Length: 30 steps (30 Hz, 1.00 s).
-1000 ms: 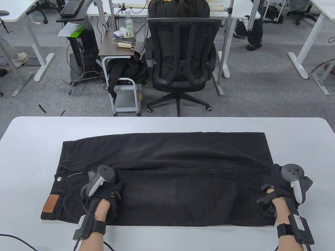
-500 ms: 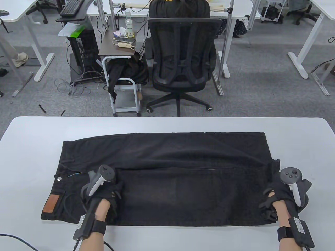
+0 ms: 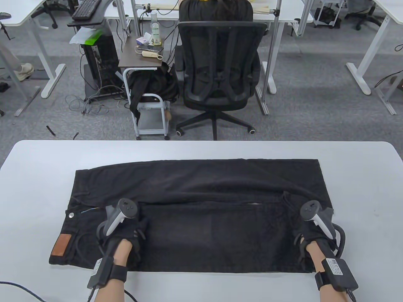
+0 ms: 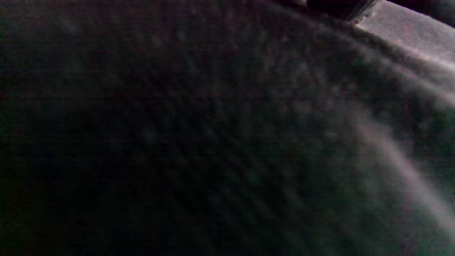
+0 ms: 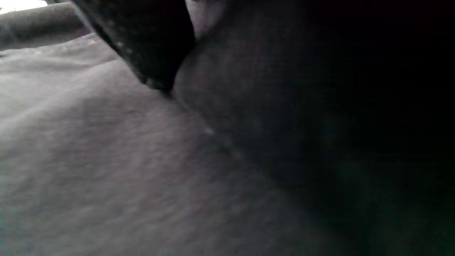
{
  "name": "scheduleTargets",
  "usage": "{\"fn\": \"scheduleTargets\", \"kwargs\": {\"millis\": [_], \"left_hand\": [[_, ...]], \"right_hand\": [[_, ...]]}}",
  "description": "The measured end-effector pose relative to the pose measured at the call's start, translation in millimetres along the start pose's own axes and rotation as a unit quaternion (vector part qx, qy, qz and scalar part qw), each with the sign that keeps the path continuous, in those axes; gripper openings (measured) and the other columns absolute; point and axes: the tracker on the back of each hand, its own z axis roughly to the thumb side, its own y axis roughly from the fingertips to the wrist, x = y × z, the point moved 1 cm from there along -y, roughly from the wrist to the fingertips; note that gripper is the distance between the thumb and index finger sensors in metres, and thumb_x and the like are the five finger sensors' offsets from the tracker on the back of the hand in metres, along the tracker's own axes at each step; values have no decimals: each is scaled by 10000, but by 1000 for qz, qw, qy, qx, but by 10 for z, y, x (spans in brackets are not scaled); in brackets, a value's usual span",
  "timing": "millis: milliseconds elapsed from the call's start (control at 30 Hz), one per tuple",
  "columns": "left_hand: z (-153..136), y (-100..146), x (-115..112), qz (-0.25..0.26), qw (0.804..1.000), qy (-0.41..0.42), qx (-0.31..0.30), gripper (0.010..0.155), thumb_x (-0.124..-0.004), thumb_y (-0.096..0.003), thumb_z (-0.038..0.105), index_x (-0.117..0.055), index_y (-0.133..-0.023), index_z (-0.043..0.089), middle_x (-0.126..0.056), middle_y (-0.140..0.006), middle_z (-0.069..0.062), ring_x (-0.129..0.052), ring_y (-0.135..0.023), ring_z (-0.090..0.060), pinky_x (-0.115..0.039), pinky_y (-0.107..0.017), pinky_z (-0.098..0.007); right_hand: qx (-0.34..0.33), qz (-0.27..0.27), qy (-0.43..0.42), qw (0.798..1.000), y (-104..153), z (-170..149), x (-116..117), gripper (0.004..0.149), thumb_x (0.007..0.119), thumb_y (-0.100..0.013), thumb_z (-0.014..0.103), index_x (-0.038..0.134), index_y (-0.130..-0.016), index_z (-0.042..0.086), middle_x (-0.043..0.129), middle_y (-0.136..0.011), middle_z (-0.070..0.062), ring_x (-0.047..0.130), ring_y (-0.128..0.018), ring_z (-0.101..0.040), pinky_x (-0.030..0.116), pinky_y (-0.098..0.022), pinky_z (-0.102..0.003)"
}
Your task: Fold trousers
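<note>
Nearest me, at the lower left of the frame, my left hand (image 3: 126,229) rests on the black denim trousers (image 3: 201,217); I cannot tell how its fingers lie. At the lower right, my right hand (image 3: 315,234) sits on the hem end, its grasp hidden in dark cloth. The trousers lie spread lengthwise across the white table (image 3: 201,149), brown leather waistband patch (image 3: 61,245) at the left. Beyond the table stands a black mesh office chair (image 3: 220,69).

The right hand (image 3: 315,231) has moved left, from the bench beside the trousers (image 3: 201,188) onto their hem end, and bunched that end inward.
</note>
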Motion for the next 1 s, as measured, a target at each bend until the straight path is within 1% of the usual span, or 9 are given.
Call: {"fn": "scheduleTargets", "kwargs": {"millis": [133, 200, 267, 333, 400, 600, 800, 933, 1000], "left_hand": [[-135, -7, 47, 0, 1000, 21, 18, 746, -623, -509, 602, -203, -1082, 372, -122, -1230, 34, -60, -1144, -250, -194, -760, -658], [-211, -10, 69, 4, 999, 28, 21, 742, -623, -510, 601, -216, -1084, 366, -132, -1231, 36, -64, -1145, -250, -193, -759, -658], [-254, -14, 67, 8, 999, 40, 17, 737, -628, -510, 594, -226, -1085, 368, -138, -1232, 34, -65, -1144, -244, -186, -758, -655], [-250, -22, 62, 8, 999, 45, 16, 734, -631, -510, 590, -234, -1085, 367, -142, -1232, 36, -63, -1143, -244, -179, -757, -654], [-234, -37, 55, 10, 999, 36, 17, 739, -631, -509, 591, -225, -1084, 363, -139, -1231, 29, -62, -1141, -253, -182, -755, -658], [-247, -43, 47, 14, 999, 38, 13, 740, -634, -507, 588, -220, -1081, 371, -135, -1230, 34, -58, -1140, -250, -176, -754, -654], [-261, -50, 49, 11, 999, 48, 10, 736, -637, -507, 584, -228, -1081, 375, -135, -1229, 39, -55, -1139, -243, -167, -754, -650], [-268, -65, 57, 13, 999, 45, 6, 731, -639, -506, 584, -235, -1080, 379, -141, -1229, 42, -61, -1140, -242, -171, -755, -646], [-280, -79, 59, 18, 999, 46, 2, 727, -641, -506, 581, -236, -1079, 388, -141, -1228, 50, -62, -1140, -234, -166, -757, -640]], "right_hand": [[2, -56, -52, 997, 95, -192, -257, 670, 835, -446, 291, 558, -1040, 150, 791, -863, -80, 861, -644, -275, 649, -634, -552], [27, -85, -88, 992, 124, -412, -398, 646, 842, -446, 257, 593, -1030, 140, 816, -842, -87, 875, -618, -285, 658, -621, -559], [98, -79, -90, 988, 130, -692, -465, 702, 860, -441, 302, 550, -1048, 137, 779, -887, -100, 846, -677, -316, 616, -649, -577], [156, -43, -60, 985, 95, -831, -451, 781, 832, -462, 325, 392, -1080, 144, 585, -1046, -133, 677, -895, -408, 483, -716, -623], [156, -74, -44, 984, 80, -829, -454, 793, 820, -460, 350, 367, -1083, 164, 526, -1089, -127, 587, -972, -434, 439, -733, -634], [13, -54, -110, 992, -69, -264, -299, 746, 802, -456, 421, 453, -1086, 224, 422, -1152, -102, 418, -1051, -462, 353, -745, -663], [-87, -10, -156, 984, -354, 475, -120, 728, 785, -448, 489, 479, -1080, 300, 340, -1173, -31, 215, -1078, -418, 226, -749, -660], [-64, 46, -143, 987, -554, 645, 41, 784, 738, -417, 579, 445, -1080, 283, 335, -1168, -16, 160, -1076, -389, 160, -744, -659], [-45, 60, -124, 989, -630, 596, 78, 837, 727, -404, 615, 351, -1083, 302, 217, -1167, 36, 99, -1074, -359, 128, -746, -644]]}}
